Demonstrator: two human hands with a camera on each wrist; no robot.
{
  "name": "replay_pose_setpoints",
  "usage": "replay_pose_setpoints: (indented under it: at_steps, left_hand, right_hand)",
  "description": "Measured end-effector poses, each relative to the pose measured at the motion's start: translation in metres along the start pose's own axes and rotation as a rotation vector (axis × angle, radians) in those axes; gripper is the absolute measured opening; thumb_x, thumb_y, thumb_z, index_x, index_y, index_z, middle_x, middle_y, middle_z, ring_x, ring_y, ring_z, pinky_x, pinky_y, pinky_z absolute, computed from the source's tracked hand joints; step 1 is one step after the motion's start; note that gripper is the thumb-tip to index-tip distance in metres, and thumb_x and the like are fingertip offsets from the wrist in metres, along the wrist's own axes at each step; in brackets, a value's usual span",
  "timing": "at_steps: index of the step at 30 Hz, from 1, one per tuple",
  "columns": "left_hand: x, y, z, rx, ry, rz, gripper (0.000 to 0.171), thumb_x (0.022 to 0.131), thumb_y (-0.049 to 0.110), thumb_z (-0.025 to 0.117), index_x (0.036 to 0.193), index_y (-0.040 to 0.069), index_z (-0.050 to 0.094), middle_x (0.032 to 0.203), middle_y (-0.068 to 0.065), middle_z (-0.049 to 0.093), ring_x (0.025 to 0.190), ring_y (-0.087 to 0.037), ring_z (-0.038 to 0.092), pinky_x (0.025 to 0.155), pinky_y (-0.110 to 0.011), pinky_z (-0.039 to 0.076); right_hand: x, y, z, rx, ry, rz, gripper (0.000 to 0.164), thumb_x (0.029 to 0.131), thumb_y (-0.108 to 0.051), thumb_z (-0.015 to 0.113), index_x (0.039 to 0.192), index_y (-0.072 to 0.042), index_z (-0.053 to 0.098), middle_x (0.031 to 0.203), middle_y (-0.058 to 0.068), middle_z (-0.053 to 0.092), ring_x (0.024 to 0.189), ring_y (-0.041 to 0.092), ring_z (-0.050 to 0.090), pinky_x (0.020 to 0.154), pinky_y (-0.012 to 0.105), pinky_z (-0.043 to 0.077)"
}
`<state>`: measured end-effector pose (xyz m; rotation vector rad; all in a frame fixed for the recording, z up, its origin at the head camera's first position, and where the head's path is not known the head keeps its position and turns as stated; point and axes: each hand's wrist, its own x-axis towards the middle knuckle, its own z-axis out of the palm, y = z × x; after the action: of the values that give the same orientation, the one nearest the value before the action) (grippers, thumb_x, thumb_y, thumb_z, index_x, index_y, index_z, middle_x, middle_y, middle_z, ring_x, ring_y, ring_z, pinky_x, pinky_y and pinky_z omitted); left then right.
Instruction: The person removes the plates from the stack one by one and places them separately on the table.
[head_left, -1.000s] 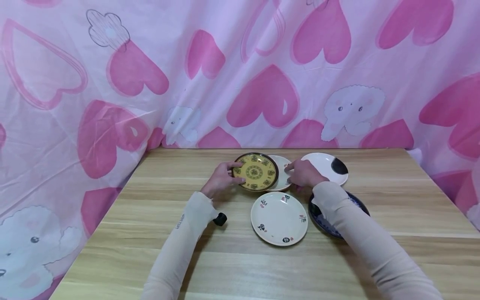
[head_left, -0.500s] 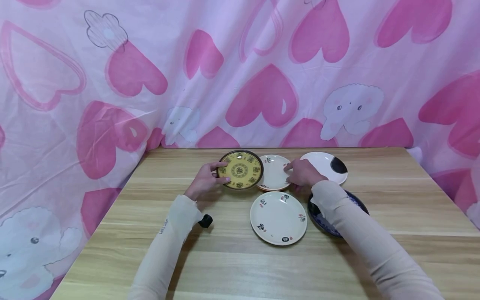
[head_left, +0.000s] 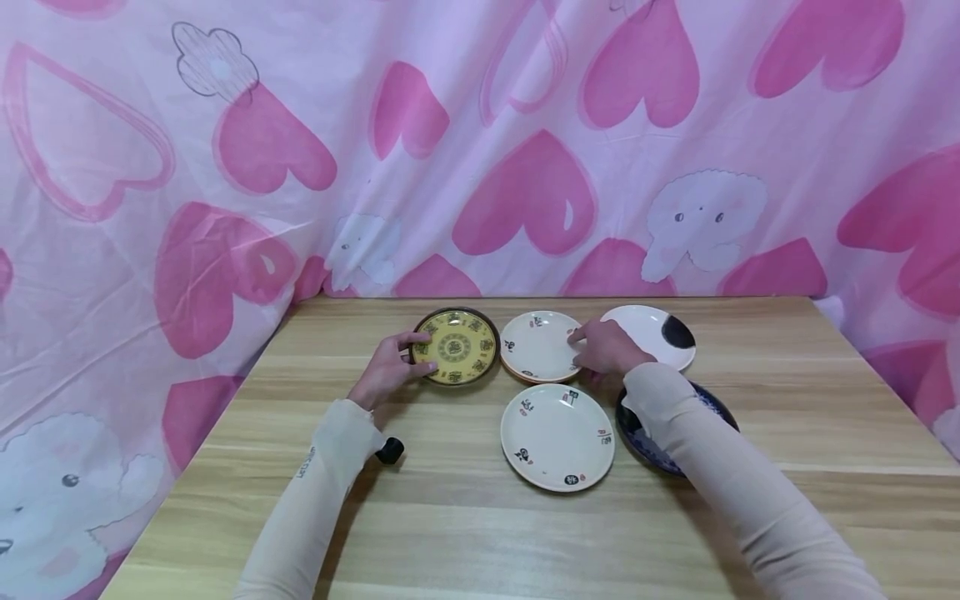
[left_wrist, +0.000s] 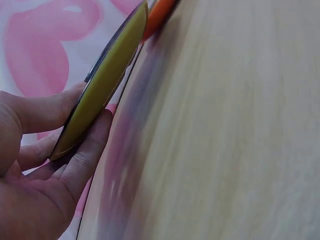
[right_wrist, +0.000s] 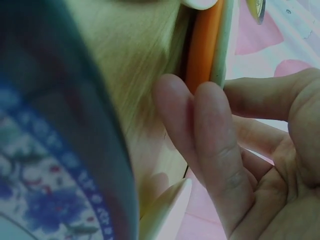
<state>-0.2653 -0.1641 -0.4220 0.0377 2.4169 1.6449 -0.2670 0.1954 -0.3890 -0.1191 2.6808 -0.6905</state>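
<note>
My left hand (head_left: 388, 367) holds a yellow patterned plate (head_left: 454, 347) with a dark rim by its left edge. In the left wrist view, this plate (left_wrist: 102, 82) sits between thumb and fingers, slightly above the tabletop. Right beside it is a white plate (head_left: 536, 348) with small dark and red drawings. Orange shows beneath its rim; whether that is its underside or another plate, I cannot tell. My right hand (head_left: 611, 346) pinches this white plate's right edge, its fingers (right_wrist: 215, 115) against the orange side (right_wrist: 202, 50).
Nearer the front lies a larger cream plate (head_left: 557, 437) with small drawings. A white plate with a black patch (head_left: 656, 329) stands at the back right. Partly under my right forearm is a dark blue floral dish (head_left: 712, 404). A pink heart-print curtain (head_left: 525, 192) hangs behind the wooden table (head_left: 450, 533).
My left hand has moved left with the yellow plate, off the white plate that it partly covered, and slightly down at the end. The right hand has stayed at the white plate's edge.
</note>
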Motion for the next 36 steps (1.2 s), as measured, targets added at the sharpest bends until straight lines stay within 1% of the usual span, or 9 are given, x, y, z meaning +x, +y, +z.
replay_pose_setpoints:
  at_steps: [7, 11, 15, 19, 23, 27, 29, 31, 36]
  left_hand:
    - [0.006, -0.001, -0.004, 0.048, 0.003, -0.003, 0.059, 0.085, 0.0, 0.075, 0.139, 0.006, 0.054, 0.15, -0.017, 0.047, 0.12, -0.033, 0.06, 0.09, -0.025, 0.059]
    - [0.007, 0.001, -0.005, 0.072, 0.009, -0.005, 0.058, 0.085, 0.0, 0.075, 0.139, 0.006, 0.055, 0.148, -0.017, 0.048, 0.12, -0.033, 0.059, 0.091, -0.027, 0.059]
    - [0.008, 0.001, -0.006, 0.09, 0.01, -0.017, 0.061, 0.084, 0.0, 0.076, 0.14, 0.007, 0.054, 0.144, -0.018, 0.051, 0.119, -0.034, 0.06, 0.091, -0.028, 0.059]
    - [0.009, 0.001, -0.006, 0.129, -0.001, -0.027, 0.065, 0.084, 0.002, 0.077, 0.143, 0.011, 0.051, 0.142, -0.02, 0.052, 0.121, -0.035, 0.061, 0.096, -0.034, 0.058]
    - [0.009, 0.006, -0.007, 0.224, 0.001, -0.004, 0.07, 0.083, 0.008, 0.079, 0.146, 0.014, 0.049, 0.142, -0.021, 0.053, 0.117, -0.033, 0.063, 0.099, -0.037, 0.057]
    - [0.01, 0.008, -0.007, 0.364, 0.019, 0.037, 0.067, 0.084, 0.013, 0.08, 0.144, 0.01, 0.051, 0.134, -0.024, 0.059, 0.112, -0.032, 0.065, 0.097, -0.039, 0.057]
    - [0.01, 0.008, -0.006, 0.432, 0.037, 0.053, 0.064, 0.084, 0.014, 0.081, 0.142, 0.008, 0.053, 0.132, -0.024, 0.061, 0.112, -0.032, 0.064, 0.099, -0.041, 0.056]
    - [0.011, 0.008, -0.005, 0.492, 0.059, 0.07, 0.061, 0.083, 0.014, 0.082, 0.138, 0.006, 0.056, 0.134, -0.024, 0.061, 0.117, -0.034, 0.062, 0.104, -0.044, 0.053]
    - [0.015, 0.01, -0.004, 0.562, 0.081, 0.102, 0.059, 0.081, 0.015, 0.083, 0.134, 0.004, 0.06, 0.14, -0.024, 0.059, 0.13, -0.038, 0.055, 0.113, -0.048, 0.046]
  right_hand:
    - [0.001, 0.001, 0.001, 0.007, -0.013, 0.0, 0.05, 0.092, -0.008, 0.066, 0.141, -0.004, 0.057, 0.143, 0.022, 0.057, 0.061, 0.016, 0.068, 0.055, 0.024, 0.057]
    - [0.001, 0.0, 0.001, 0.005, -0.009, 0.004, 0.049, 0.092, -0.008, 0.066, 0.141, -0.004, 0.057, 0.145, 0.021, 0.055, 0.063, 0.016, 0.068, 0.056, 0.024, 0.056]
    - [0.003, 0.0, 0.002, -0.005, -0.005, 0.002, 0.049, 0.092, -0.008, 0.066, 0.14, -0.004, 0.057, 0.149, 0.021, 0.052, 0.063, 0.016, 0.068, 0.056, 0.024, 0.056]
    - [0.003, -0.001, 0.001, -0.011, -0.005, 0.002, 0.05, 0.092, -0.009, 0.066, 0.14, -0.004, 0.057, 0.15, 0.021, 0.052, 0.062, 0.016, 0.068, 0.055, 0.024, 0.056]
    - [0.001, -0.002, 0.0, -0.011, -0.001, 0.011, 0.05, 0.092, -0.009, 0.066, 0.141, -0.005, 0.057, 0.147, 0.02, 0.053, 0.064, 0.017, 0.068, 0.056, 0.024, 0.056]
    - [0.0, -0.002, -0.001, -0.008, -0.005, 0.019, 0.049, 0.093, -0.009, 0.065, 0.141, -0.005, 0.057, 0.143, 0.022, 0.056, 0.065, 0.017, 0.068, 0.057, 0.024, 0.057]
    - [-0.001, -0.002, 0.0, -0.003, -0.012, 0.019, 0.049, 0.093, -0.008, 0.065, 0.141, -0.005, 0.056, 0.141, 0.024, 0.056, 0.065, 0.016, 0.068, 0.057, 0.024, 0.057]
    - [-0.001, -0.002, 0.0, -0.002, -0.015, 0.019, 0.049, 0.093, -0.008, 0.064, 0.142, -0.005, 0.056, 0.141, 0.025, 0.056, 0.064, 0.016, 0.069, 0.057, 0.024, 0.057]
    - [0.0, -0.002, 0.0, -0.01, -0.013, 0.029, 0.05, 0.093, -0.008, 0.064, 0.142, -0.006, 0.056, 0.144, 0.024, 0.053, 0.065, 0.016, 0.068, 0.056, 0.024, 0.057]
